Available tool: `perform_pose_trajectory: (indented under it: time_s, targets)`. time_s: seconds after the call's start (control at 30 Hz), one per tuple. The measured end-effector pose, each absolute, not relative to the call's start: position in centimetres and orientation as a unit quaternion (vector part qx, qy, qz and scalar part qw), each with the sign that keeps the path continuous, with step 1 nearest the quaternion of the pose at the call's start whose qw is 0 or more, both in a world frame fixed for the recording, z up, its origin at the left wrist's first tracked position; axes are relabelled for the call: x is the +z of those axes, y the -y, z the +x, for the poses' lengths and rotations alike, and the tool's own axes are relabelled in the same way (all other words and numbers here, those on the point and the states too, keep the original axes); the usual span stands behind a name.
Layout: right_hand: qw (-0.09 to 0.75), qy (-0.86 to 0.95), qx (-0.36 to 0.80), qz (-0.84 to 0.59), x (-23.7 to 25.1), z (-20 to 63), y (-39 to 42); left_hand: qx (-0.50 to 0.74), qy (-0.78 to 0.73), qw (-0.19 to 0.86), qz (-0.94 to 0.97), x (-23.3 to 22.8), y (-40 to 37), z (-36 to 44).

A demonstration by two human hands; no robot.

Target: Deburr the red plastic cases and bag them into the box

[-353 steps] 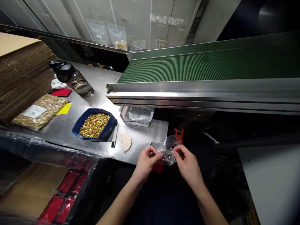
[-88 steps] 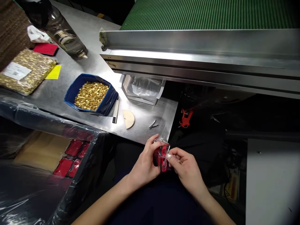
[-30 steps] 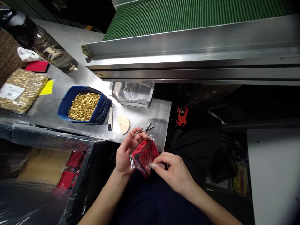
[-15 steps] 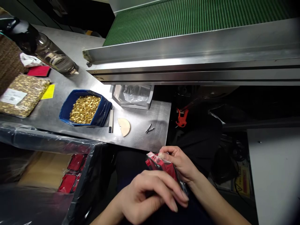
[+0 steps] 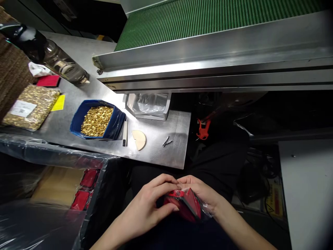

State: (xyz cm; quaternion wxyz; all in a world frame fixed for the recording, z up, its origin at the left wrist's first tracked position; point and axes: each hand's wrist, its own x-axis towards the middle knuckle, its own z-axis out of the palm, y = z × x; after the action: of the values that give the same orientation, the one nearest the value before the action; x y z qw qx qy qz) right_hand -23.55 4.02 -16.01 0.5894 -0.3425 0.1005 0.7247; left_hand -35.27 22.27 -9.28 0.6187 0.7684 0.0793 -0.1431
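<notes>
A red and black item in a clear plastic bag [image 5: 191, 205] is held low in front of my body. My left hand [image 5: 152, 199] grips it from the left, thumb below and fingers over the top edge. From the far right side my right hand [image 5: 204, 191] is closed on the same bag, its fingertips meeting those of the left hand. Loose clear film sticks out by the right palm. Similar red packets [image 5: 81, 199] lie at the right end of the lined box to the left.
A blue bin [image 5: 78, 119] of small gold-coloured metal pieces, a cutter [image 5: 125, 133], a beige half-disc [image 5: 139, 139] and small nippers [image 5: 167, 141] are on the metal table [image 5: 156, 154]. A green conveyor [image 5: 208, 22] runs behind. An orange-handled tool [image 5: 204, 130] hangs beyond the table edge.
My left hand has come down and back from above the bagged item and now grips it. The item has turned and lowered slightly, and my right hand has moved down with it.
</notes>
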Motion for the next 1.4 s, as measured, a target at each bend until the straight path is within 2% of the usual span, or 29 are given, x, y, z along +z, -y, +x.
perform_pose_trajectory:
  time_s: [0.2,0.5,0.63,0.73,0.8,0.87,1.0,1.13,1.23,1.4]
  targets:
    - [0.565,-0.102,0.729,-0.373,-16.7,-23.0,-3.8,-0.101,-0.132,0.658,0.735,-10.3,-21.4,-35.8]
    - [0.481,0.042,0.75,-0.452,-14.8,-22.2,-3.6,-0.082,-0.192,0.673,0.71,-10.9,-21.7,-37.8]
    - [0.436,0.129,0.713,-0.533,-15.0,-22.3,-4.4,-0.026,-0.196,0.674,0.712,-8.9,-24.6,-40.4]
    - [0.396,0.197,0.646,-0.622,-15.8,-22.0,-4.6,0.037,-0.26,0.596,0.759,-5.4,-29.2,-44.9]
    - [0.369,0.224,0.632,-0.644,-16.3,-21.7,-4.6,0.092,-0.332,0.49,0.801,-3.4,-33.3,-48.7]
    - [0.341,0.245,0.633,-0.651,-16.7,-21.5,-4.8,0.068,-0.411,0.382,0.825,-3.0,-37.9,-52.4]
    - [0.312,0.282,0.621,-0.662,-17.0,-21.9,-5.5,-0.152,-0.542,0.25,0.787,-8.0,-46.9,-57.3]
    - [0.29,0.299,0.614,-0.67,-17.2,-23.0,-5.9,-0.235,-0.609,0.208,0.729,-15.9,-52.2,-59.1]
    - [0.286,0.273,0.618,-0.679,-17.4,-23.6,-5.4,-0.262,-0.621,0.218,0.705,-20.2,-53.9,-59.8]
    - [0.271,0.222,0.62,-0.702,-18.1,-24.6,-4.6,-0.237,-0.603,0.291,0.705,-24.6,-56.1,-61.0]
